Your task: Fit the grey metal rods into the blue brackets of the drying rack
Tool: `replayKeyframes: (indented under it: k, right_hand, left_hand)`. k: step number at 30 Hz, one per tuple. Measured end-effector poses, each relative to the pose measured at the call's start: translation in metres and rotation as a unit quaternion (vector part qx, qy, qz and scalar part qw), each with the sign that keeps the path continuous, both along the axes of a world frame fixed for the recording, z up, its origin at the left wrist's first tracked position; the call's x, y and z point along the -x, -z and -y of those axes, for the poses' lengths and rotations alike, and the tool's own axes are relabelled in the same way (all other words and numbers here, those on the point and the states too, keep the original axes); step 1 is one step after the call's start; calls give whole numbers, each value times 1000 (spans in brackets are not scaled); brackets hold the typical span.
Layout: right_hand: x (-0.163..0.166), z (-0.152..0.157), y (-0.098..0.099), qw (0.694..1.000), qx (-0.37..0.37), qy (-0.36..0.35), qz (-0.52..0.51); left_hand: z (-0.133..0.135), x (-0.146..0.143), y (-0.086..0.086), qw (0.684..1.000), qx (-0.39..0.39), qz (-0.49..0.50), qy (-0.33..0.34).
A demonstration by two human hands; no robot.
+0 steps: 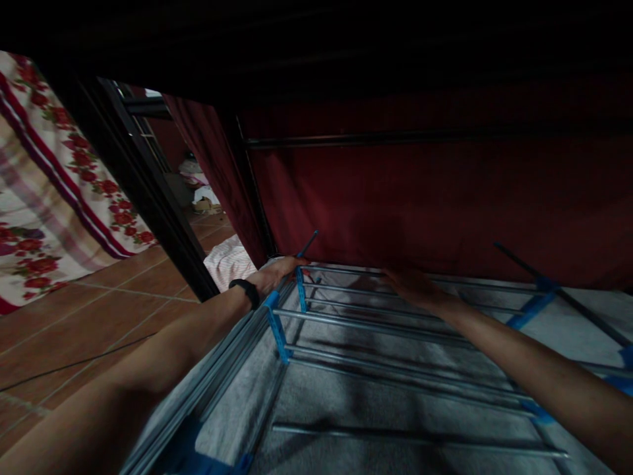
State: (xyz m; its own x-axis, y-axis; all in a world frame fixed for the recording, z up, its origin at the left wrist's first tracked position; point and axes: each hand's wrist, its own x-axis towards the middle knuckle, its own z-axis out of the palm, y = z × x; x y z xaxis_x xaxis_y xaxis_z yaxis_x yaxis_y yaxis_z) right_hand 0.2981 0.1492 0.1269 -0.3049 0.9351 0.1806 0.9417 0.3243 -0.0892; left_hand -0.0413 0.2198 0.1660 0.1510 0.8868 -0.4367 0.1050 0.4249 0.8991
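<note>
A metal drying rack (376, 359) with silver rods and blue plastic joints lies in front of me over a grey cloth surface. My left hand (279, 270), with a black band at the wrist, is closed round the far left corner of the rack. My right hand (413, 285) reaches to the far rods in the middle of the rack, fingers stretched out and resting on them. The light is dim, so the fingertips are hard to make out.
A dark red curtain (420, 198) hangs right behind the rack. A black frame post (148, 198) stands at the left, with a floral cloth (54, 191) beyond it. Brown floor tiles (74, 316) run along the left, with a pale striped cloth (230, 260) lying on them.
</note>
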Motion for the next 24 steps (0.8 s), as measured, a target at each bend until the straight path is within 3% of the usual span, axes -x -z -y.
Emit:
replayKeyframes:
  k: [9, 18, 24]
  right_hand:
    - [-3, -4, 3, 1000, 1, -19, -18]
    - [-4, -10, 0, 1000, 20, -16, -16]
    - [-5, -12, -8, 998, 44, -27, -36]
  left_hand:
    - [-18, 6, 15, 1000, 4, 13, 10]
    - [-7, 1, 4, 1000, -9, -28, -3]
    - [-13, 5, 11, 1000, -14, 8, 12]
